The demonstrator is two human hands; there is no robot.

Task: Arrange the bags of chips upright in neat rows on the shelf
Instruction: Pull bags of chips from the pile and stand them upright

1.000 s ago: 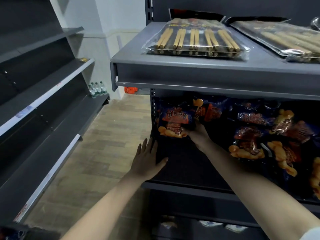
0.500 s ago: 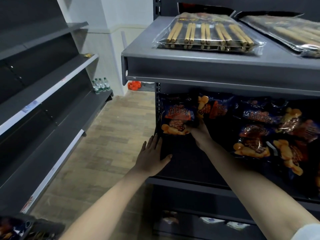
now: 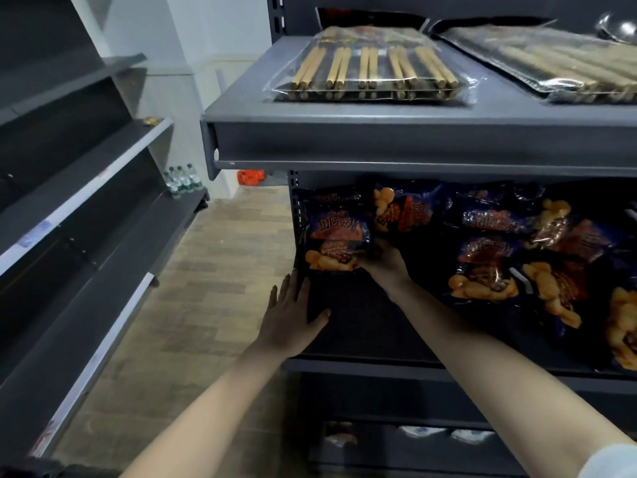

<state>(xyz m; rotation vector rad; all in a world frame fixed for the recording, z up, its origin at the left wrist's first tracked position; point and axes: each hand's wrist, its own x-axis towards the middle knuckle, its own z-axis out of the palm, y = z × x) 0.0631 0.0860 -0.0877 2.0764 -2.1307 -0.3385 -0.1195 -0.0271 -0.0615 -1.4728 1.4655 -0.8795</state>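
Note:
A dark blue chip bag (image 3: 336,236) with orange snacks printed on it stands upright at the far left of the middle shelf (image 3: 365,365). My right hand (image 3: 384,262) holds its lower right corner, fingers hidden behind the bag. My left hand (image 3: 293,313) lies flat with straight fingers at the shelf's left end, below the bag and apart from it. Several more bags (image 3: 489,267) of the same kind lie jumbled and tilted to the right; one (image 3: 401,210) leans behind the held bag.
The shelf above (image 3: 413,143) overhangs the chips and carries packs of chopsticks (image 3: 368,67). Dark shelving (image 3: 79,201) lines the left of the wooden-floored aisle (image 3: 213,288), with water bottles (image 3: 181,179) at its far end. White items (image 3: 444,434) lie on the bottom shelf.
My right hand has kept hold of the bag while it stands at the shelf's left end. My left hand has stayed flat by the shelf's left end. The camera has shifted slightly.

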